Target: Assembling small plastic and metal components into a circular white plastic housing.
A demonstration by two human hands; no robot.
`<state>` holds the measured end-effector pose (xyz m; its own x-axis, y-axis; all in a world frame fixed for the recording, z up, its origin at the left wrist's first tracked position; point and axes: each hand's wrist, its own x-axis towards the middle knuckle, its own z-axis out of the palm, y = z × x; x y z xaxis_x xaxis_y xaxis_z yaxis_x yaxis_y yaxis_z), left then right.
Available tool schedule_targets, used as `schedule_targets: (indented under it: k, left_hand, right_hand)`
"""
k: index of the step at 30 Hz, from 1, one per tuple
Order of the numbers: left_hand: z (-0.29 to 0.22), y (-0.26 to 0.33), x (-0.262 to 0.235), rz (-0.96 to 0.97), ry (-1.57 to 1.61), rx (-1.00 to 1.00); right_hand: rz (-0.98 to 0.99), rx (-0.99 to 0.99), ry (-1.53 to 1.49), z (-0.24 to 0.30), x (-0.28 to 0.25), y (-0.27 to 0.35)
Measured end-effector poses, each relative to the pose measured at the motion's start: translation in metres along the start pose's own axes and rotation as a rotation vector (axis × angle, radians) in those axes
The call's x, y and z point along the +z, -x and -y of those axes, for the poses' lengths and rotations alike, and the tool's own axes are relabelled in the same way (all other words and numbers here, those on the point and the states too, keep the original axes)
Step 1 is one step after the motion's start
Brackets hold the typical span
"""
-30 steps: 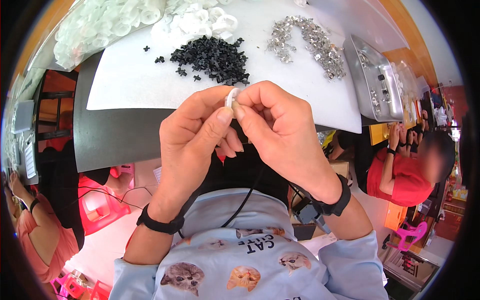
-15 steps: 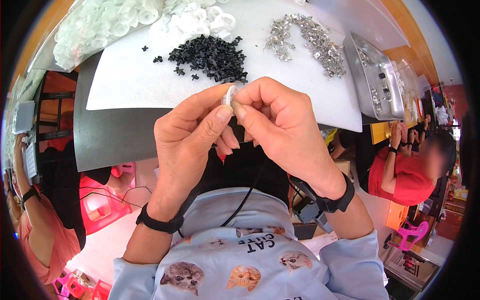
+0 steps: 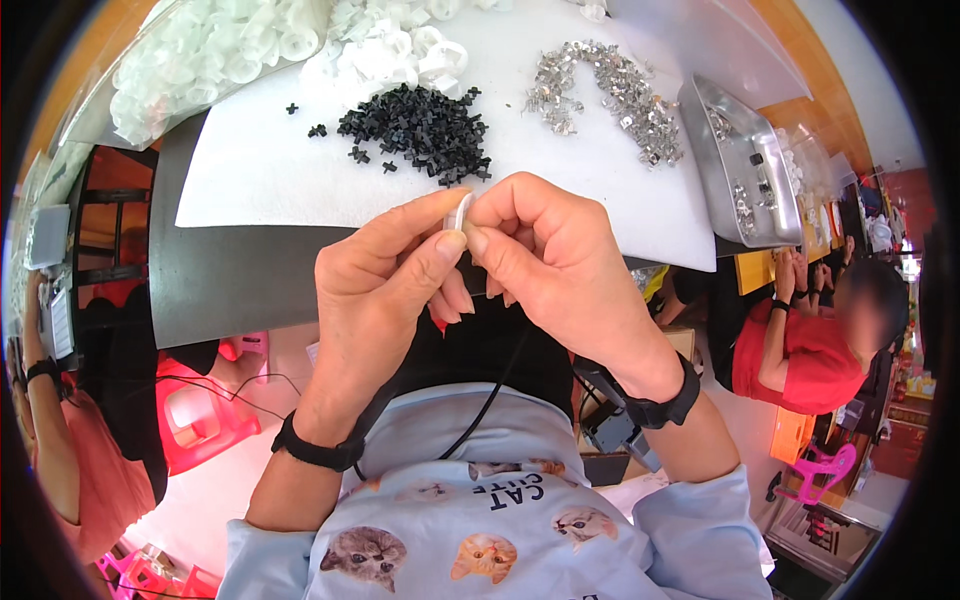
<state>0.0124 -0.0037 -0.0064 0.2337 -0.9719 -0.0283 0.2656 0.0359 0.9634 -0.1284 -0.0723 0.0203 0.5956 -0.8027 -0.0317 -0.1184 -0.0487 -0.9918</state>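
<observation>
Two hands [image 3: 375, 290] [image 3: 565, 260] in close pinch on one white piece [image 3: 461, 214], near the white sheet's edge [image 3: 270, 215]

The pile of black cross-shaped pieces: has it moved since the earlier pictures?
No. Judged against the white sheet, the black pile keeps its place, left of the silver metal pieces.

L forearm [image 3: 288, 492] & R forearm [image 3: 697, 440] slanting in from lower L & R, elbows spreading wide. L hand [image 3: 372, 275] pinching w/ thumb [image 3: 430, 258] & index [image 3: 410, 215]; other L fingers [image 3: 456, 293] curling below. R hand [image 3: 570, 260] also pinching: R thumb [image 3: 500, 252] pointing twd L thumb, R index [image 3: 525, 195] bending sharply at knuckle. Both thumb tips nearly meeting. Backs of hands facing outward, approx. level. L wrist [image 3: 338, 400] & R wrist [image 3: 645, 365] staying well apart.
</observation>
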Motion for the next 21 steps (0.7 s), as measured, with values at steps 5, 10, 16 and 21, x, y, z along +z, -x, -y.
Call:
schedule_targets:
  k: [5,10,16,21]
  left_hand:
    - [-0.003,0.001,0.002,0.043,0.028,-0.003]
    - [-0.004,-0.001,-0.001,-0.037,0.154,0.014]
    - [-0.004,-0.003,-0.001,-0.050,0.216,0.014]
    - [-0.004,-0.004,-0.003,-0.032,0.239,0.007]
  right_hand:
    - [0.014,0.049,0.014,0.017,-0.009,0.005]
    - [0.010,-0.022,0.329,0.023,-0.044,-0.011]
    - [0.156,-0.278,0.925,0.012,-0.040,-0.036]
    - [0.174,-0.240,1.075,0.014,-0.037,-0.036]
